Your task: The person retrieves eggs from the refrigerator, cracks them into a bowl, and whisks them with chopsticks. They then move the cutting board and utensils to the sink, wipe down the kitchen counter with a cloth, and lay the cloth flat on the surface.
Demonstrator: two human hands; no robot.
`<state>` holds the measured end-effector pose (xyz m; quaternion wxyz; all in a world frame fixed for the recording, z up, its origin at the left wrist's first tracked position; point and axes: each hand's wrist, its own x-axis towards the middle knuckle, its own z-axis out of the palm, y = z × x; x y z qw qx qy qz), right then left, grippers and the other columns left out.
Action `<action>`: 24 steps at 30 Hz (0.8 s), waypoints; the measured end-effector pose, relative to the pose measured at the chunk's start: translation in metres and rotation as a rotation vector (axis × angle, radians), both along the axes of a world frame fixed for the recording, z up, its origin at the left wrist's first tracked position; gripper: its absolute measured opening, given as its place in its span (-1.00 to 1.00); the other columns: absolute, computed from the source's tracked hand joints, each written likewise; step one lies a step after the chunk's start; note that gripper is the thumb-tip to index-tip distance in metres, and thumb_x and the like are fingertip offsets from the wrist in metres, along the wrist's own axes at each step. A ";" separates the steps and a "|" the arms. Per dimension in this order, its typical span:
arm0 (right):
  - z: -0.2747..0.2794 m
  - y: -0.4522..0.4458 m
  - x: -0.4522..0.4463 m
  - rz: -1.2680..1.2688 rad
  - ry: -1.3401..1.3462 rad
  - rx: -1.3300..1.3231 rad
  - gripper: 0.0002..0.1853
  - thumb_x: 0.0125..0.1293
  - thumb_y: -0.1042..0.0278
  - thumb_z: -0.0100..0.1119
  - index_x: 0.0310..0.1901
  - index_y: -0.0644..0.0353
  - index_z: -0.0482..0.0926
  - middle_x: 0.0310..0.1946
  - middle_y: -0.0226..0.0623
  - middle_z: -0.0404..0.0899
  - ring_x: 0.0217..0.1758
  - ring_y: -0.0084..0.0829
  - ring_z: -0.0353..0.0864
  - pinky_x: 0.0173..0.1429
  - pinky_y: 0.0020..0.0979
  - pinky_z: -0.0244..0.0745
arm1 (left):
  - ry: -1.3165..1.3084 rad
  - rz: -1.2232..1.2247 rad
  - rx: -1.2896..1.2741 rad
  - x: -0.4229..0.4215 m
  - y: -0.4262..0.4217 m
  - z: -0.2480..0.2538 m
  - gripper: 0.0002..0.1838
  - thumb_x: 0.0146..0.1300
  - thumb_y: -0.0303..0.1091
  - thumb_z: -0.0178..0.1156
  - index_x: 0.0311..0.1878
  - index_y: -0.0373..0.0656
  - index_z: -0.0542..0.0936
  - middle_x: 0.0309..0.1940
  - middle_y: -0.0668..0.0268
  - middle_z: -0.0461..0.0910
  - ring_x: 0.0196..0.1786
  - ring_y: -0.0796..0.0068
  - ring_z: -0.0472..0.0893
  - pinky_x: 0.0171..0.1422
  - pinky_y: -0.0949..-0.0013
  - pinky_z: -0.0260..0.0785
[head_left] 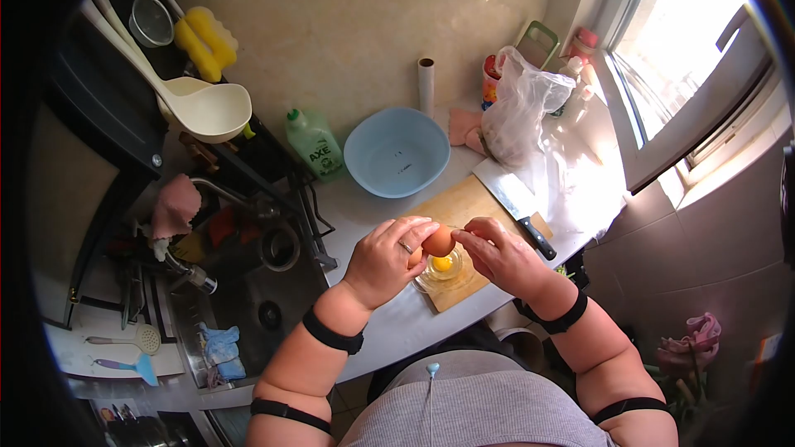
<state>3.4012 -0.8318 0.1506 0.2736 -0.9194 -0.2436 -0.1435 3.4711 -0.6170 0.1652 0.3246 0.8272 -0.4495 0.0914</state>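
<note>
Above a clear glass bowl (453, 281), my left hand (387, 255) has its fingers wrapped round a brown egg (439, 241), and another brown shell or egg shows under those fingers. My right hand (502, 258) touches the right side of the egg with its fingertips pressed together. A yellow yolk (442, 264) lies in the bowl, which stands on a wooden cutting board (455, 207). On the board's right part rests a knife (513, 203) with a black handle.
Behind the board stand a blue basin (397, 153), a green AXE bottle (315, 145) and an upright roll (426, 87). A plastic bag (522, 108) is at the back right, by an open window (679, 25). To the left are a sink (269, 314) and hanging ladles (211, 109).
</note>
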 end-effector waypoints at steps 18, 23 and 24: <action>0.014 0.000 -0.013 0.021 -0.092 -0.009 -0.41 -0.03 0.67 0.19 0.13 0.16 0.41 -0.12 -0.18 0.34 -0.16 -0.27 0.49 -0.10 -0.37 0.49 | -0.186 0.008 0.054 -0.012 0.004 0.016 -0.40 -0.15 -0.44 0.34 0.07 0.09 0.44 -0.05 0.34 0.45 -0.18 0.30 0.55 -0.16 0.34 0.49; 0.013 0.001 -0.016 0.011 -0.105 -0.002 -0.40 -0.05 0.68 0.19 0.13 0.15 0.42 -0.12 -0.19 0.34 -0.16 -0.28 0.49 -0.10 -0.38 0.49 | -0.190 0.007 0.059 -0.014 0.004 0.017 -0.40 -0.15 -0.45 0.34 0.06 0.10 0.44 -0.06 0.33 0.44 -0.19 0.29 0.55 -0.18 0.34 0.49; 0.014 0.001 -0.017 0.009 -0.108 0.002 -0.40 -0.05 0.68 0.19 0.13 0.14 0.42 -0.12 -0.19 0.34 -0.16 -0.28 0.49 -0.10 -0.38 0.49 | -0.190 0.007 0.060 -0.015 0.004 0.018 -0.39 -0.15 -0.46 0.34 0.06 0.10 0.44 -0.06 0.33 0.44 -0.20 0.29 0.55 -0.18 0.34 0.49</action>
